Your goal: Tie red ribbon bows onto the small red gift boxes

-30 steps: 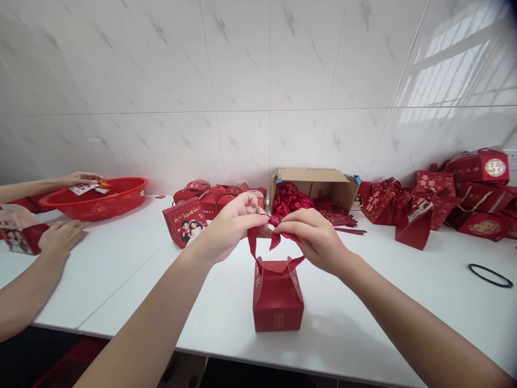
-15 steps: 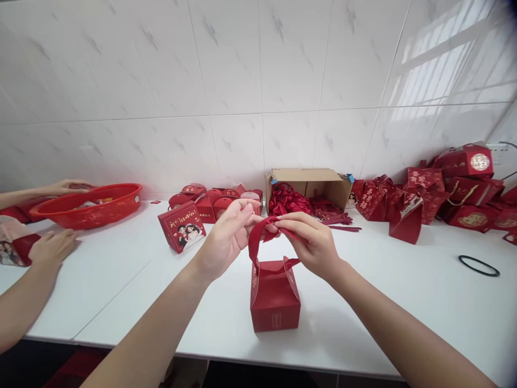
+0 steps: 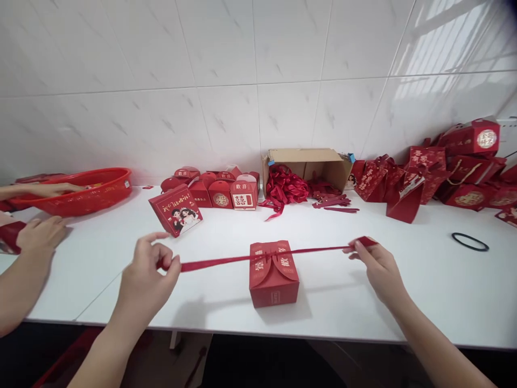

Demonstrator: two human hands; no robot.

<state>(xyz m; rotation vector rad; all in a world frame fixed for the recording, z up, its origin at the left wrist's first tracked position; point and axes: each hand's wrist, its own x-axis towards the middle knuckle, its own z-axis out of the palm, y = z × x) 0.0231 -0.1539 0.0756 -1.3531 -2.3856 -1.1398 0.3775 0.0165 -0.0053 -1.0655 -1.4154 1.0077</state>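
A small red gift box [image 3: 274,283] stands on the white table, its curved top flaps folded together. A red ribbon [image 3: 226,261] runs through the top of the box and is stretched out to both sides. My left hand [image 3: 151,269] pinches the ribbon's left end between thumb and fingers, left of the box. To the right of the box, my right hand [image 3: 375,264] pinches the other end, with a short tail of ribbon above the fingers.
Behind are a tilted printed box [image 3: 177,211], several red boxes [image 3: 220,194], a cardboard box [image 3: 327,175] of ribbons and more gift bags [image 3: 407,199]. A black ring [image 3: 469,241] lies right. At left, another person's hand [image 3: 44,233] is near a red basin [image 3: 92,199].
My hands have moved apart from above the box, pulling the ribbon out straight to both sides. The box's top flaps have come together. The other person's far hand has moved into the basin.
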